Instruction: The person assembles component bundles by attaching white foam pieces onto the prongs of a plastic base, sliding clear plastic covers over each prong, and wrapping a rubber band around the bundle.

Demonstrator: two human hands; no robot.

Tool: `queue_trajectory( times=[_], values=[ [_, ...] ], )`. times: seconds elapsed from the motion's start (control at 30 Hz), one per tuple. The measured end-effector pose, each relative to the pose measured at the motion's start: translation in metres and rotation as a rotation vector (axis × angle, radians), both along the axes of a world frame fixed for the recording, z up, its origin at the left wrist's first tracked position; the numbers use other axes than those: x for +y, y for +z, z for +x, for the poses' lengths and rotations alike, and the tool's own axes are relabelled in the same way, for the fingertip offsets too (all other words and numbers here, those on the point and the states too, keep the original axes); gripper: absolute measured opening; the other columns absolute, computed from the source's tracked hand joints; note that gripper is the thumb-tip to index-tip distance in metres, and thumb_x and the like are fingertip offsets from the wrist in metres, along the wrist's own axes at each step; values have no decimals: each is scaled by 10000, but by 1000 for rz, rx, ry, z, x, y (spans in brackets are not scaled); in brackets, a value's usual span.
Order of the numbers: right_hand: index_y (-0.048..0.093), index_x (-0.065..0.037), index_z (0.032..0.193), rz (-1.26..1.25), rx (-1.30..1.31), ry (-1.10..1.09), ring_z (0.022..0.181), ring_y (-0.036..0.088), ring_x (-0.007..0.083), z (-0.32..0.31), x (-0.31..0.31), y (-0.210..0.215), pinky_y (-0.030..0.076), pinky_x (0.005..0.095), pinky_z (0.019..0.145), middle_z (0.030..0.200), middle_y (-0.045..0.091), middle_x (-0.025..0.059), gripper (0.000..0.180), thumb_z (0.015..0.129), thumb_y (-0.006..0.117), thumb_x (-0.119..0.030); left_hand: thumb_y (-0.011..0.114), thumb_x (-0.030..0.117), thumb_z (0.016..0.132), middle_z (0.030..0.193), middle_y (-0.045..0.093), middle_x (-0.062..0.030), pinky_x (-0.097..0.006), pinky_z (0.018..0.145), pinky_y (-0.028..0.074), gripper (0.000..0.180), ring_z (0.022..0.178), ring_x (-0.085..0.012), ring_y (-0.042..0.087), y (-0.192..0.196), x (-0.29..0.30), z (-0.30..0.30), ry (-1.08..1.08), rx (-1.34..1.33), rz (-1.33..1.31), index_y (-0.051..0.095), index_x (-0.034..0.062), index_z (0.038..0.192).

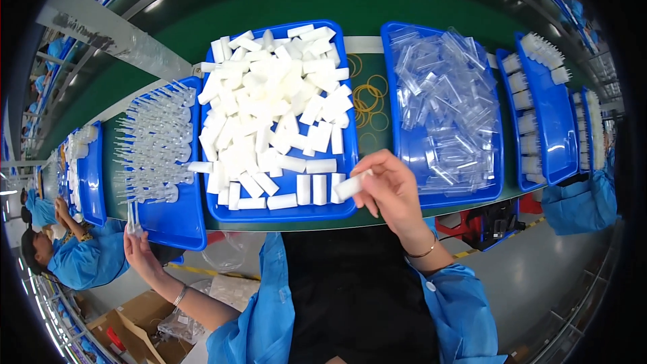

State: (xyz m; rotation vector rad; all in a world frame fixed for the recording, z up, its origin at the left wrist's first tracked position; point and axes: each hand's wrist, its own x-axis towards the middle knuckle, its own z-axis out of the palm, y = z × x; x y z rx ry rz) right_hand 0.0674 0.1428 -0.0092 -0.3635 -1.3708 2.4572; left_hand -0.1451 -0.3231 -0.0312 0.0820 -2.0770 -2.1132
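White blocks [269,101] heap up in the middle blue tray [350,145], and by our judgement most of the handling is left, since so many lie there loose. Beside it, the right blue tray [412,165] holds a broad pile of clear plastic pieces [451,108], also plentiful. On the other side, the left blue tray [178,219] is part bare, its far portion packed with thin-stemmed pieces [158,135], so we judge that some have been used or it was never full. Our right hand [394,192] pinches one block [352,186] over the middle tray's near right corner; our left hand [141,256] grips a stemmed piece [134,221] (perhaps two; we cannot tell) by the left tray's near edge. These held items are well apart, not joined. Yellow rubber bands [366,98] lie between the trays.
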Motion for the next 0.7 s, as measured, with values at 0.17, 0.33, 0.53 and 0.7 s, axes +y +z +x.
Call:
queue_trajectory(
  times=[0.17,0.33,0.53,0.7],
  values=[
    [515,8,976,103,-15,50,622,522,84,2,-8,4,366,171,455,809,558,81,110,884,493,-49,537,154,896,1156,530,-198,-284,794,513,434,1039,-247,552,-1,-23,19,-49,5,236,405,-88,1231],
    [532,15,1009,118,-28,-1,688,502,54,8,-6,4,371,168,517,848,556,53,152,858,532,3,534,148,894,1226,481,-211,-313,838,509,444,1081,-275,529,32,15,39,63,128,279,386,-97,1234],
    [563,39,1005,228,30,25,717,494,65,15,-14,10,379,182,550,925,561,88,168,838,547,20,690,232,768,1245,437,-222,-311,868,493,589,1084,-309,507,26,145,84,-467,74,507,424,-24,1227],
    [543,53,1005,309,56,-87,725,482,86,25,-15,18,392,191,592,923,541,110,163,850,542,2,738,180,699,1107,560,-186,-343,859,455,467,1001,-243,562,19,248,120,-627,-258,493,559,2,1091]
  ],
)
